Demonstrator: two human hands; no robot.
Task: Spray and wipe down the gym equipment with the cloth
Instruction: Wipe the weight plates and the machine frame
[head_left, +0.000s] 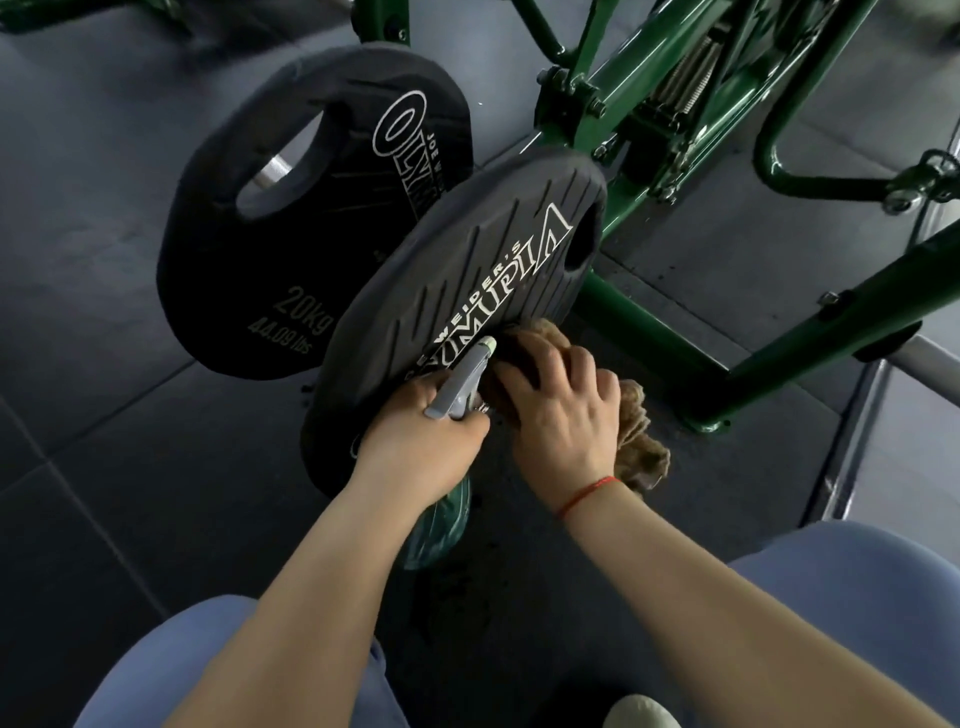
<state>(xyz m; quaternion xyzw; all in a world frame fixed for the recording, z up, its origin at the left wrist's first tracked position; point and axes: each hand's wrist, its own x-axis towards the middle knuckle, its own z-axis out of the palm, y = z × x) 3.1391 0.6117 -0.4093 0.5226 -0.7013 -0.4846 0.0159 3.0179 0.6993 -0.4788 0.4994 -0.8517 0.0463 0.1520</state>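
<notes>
Bottom edge: 2 knees in light blue-grey trousers (857, 597), with a pale shoe toe (641, 712) between them. Both forearms reach forward over the dark grey tiled floor (104, 415).

Left hand (421, 441): fingers wrapped round the neck of the green translucent spray bottle with grey trigger head (462, 384). The bottle body hangs below the hand and the pale nozzle points at the near plate's face. Can't tell if a finger is on the trigger.

Right hand (561, 410): thin red string bracelet (587, 493) at the wrist. Fingers are spread and bent over the brown bunched cloth (641, 436), holding it against the lower rim of the near plate, just beside the nozzle. The loose end of the cloth hangs down right of the hand.

Near black rubber weight plate with white OLYMPIA lettering (467, 270): standing on edge, tilted, ribbed face toward the camera, 1 grip hole at its upper right. Dark specks on the floor below it.

Behind it and left, overlapped by it: a 2nd black weight plate marked 20kg (291, 218), with a silver bar (270, 174) showing through its hole.

Farthest: dark green tubular steel machine frame (675, 130), running from top centre down to the right behind the near plate, with bolts and a coil spring (685, 73) on it.
</notes>
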